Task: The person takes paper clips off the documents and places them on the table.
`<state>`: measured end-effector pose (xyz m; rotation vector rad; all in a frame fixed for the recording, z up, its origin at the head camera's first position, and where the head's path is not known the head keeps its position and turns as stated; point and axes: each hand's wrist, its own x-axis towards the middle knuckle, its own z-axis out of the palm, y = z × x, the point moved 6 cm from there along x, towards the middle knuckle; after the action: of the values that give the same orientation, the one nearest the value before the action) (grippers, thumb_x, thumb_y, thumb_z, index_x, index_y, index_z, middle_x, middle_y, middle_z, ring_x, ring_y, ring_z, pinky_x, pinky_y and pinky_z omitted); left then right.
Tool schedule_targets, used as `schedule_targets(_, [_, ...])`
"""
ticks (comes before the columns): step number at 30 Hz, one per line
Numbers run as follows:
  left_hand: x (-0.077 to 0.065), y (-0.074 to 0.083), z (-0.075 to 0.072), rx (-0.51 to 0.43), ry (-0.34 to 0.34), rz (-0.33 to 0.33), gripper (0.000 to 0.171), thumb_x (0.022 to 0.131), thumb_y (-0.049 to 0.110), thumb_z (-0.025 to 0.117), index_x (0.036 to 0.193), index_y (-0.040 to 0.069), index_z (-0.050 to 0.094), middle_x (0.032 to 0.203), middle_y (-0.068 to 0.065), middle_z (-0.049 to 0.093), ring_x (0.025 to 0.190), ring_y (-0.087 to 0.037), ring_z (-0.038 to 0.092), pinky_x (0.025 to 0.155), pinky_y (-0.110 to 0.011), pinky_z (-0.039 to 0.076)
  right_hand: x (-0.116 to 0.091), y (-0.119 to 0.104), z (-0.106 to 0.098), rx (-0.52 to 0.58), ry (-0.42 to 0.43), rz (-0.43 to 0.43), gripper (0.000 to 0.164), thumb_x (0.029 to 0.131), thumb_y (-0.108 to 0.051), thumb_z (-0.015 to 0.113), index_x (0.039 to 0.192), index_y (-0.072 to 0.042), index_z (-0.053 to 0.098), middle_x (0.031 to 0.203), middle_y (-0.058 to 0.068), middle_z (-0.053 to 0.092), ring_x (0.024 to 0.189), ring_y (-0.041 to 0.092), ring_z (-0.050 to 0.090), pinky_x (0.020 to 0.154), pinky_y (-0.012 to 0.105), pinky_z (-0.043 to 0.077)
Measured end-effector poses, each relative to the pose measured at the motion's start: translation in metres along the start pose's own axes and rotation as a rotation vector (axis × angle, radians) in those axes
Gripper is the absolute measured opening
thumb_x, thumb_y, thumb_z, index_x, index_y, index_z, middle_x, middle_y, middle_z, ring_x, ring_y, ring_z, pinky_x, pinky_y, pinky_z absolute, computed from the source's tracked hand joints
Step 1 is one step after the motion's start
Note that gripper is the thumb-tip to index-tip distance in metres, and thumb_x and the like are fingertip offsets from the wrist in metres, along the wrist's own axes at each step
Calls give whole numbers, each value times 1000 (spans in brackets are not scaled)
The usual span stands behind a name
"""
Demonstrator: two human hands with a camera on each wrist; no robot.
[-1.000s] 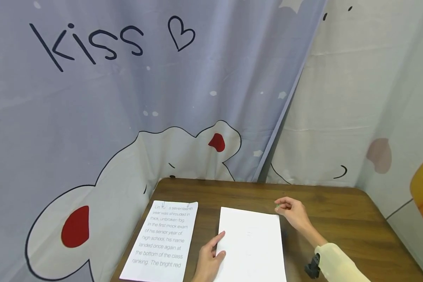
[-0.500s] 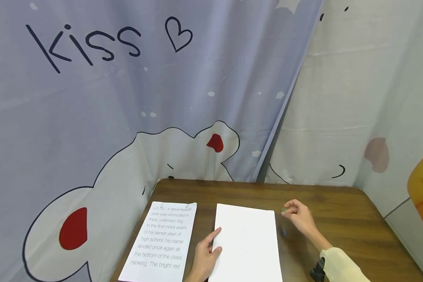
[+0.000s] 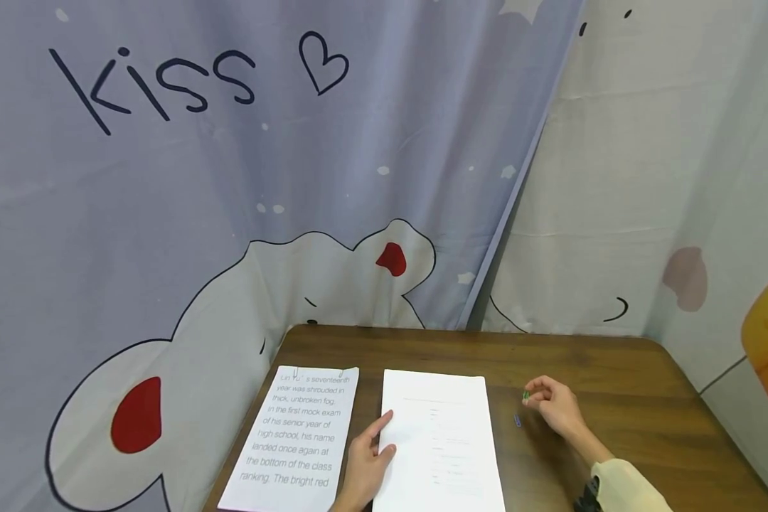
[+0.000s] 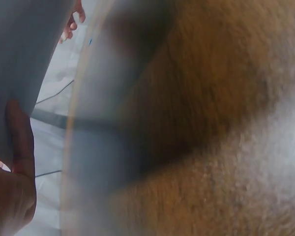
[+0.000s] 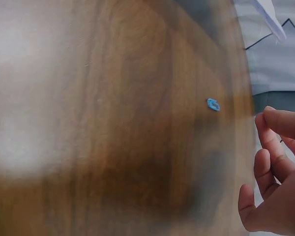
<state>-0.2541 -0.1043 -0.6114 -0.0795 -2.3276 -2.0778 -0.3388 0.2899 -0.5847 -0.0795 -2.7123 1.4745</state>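
My left hand [image 3: 365, 466] grips the left edge of a white sheet or stack of paper [image 3: 441, 441], with the thumb lying over its face. Faint print shows on that paper in the head view. To the right of it, my right hand [image 3: 557, 409] pinches a small green paper clip [image 3: 526, 395] between thumb and fingertips, above the table. A blue paper clip [image 3: 518, 420] lies on the wood between the paper and that hand; the right wrist view shows this blue clip [image 5: 213, 104] too. In the left wrist view the paper [image 4: 24, 54] stands raised from the tabletop.
A printed page [image 3: 294, 441] lies at the left of the wooden table [image 3: 589, 363], with two clips at its top edge. A patterned curtain [image 3: 333, 163] hangs right behind the table's back edge.
The left hand has shifted the paper a little leftward. The right hand has moved right and nearer to me with the green paper clip, and the blue clip shows more plainly.
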Motion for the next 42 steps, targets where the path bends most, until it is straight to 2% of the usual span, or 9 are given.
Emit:
schedule_targets(6, [0,-6,-4,-11,12,-22,66,89,-10,66,151,7,57,160,-35,41,63,-19,75,58,-30,63,-6,7,7,-48,-52,-2,24,83,-3,82,104,-3,71,80,6,76,73,13,62,69,26,44])
schedule_targets(12, [0,-11,-4,7,6,-28,66,89,-9,66,153,7,55,161,-36,39,67,-20,77,59,-30,63,-9,16,10,-106,-48,-11,23,80,-3,84,100,-5,72,76,3,73,68,11,59,66,27,42])
schedule_targets(18, [4,-13,-6,3,-2,-21,65,91,-9,64,154,6,54,163,-35,37,69,-20,77,60,-32,64,-11,23,11,-230,-44,-41,20,82,-9,83,99,-11,73,77,-5,73,69,10,61,78,42,40])
schedule_targets(23, [4,-13,-6,3,-7,-22,65,91,-9,65,154,6,54,163,-34,37,67,-20,77,59,-32,64,-11,24,11,-259,-19,-71,20,81,-9,83,98,-12,72,76,-7,73,73,10,62,80,50,40])
schedule_targets(33, [4,-12,-5,4,5,-20,66,89,-10,66,152,8,57,160,-33,42,61,-19,74,56,-31,62,-10,22,13,-318,-20,-91,21,80,-13,87,95,-14,74,77,-7,68,74,10,59,78,48,39])
schedule_targets(42, [13,-9,-12,-17,23,8,66,90,-11,65,152,7,56,161,-32,42,74,-22,79,59,-32,64,-10,28,14,-329,-20,-89,20,81,-18,88,99,-17,79,83,-8,70,82,13,63,78,47,38])
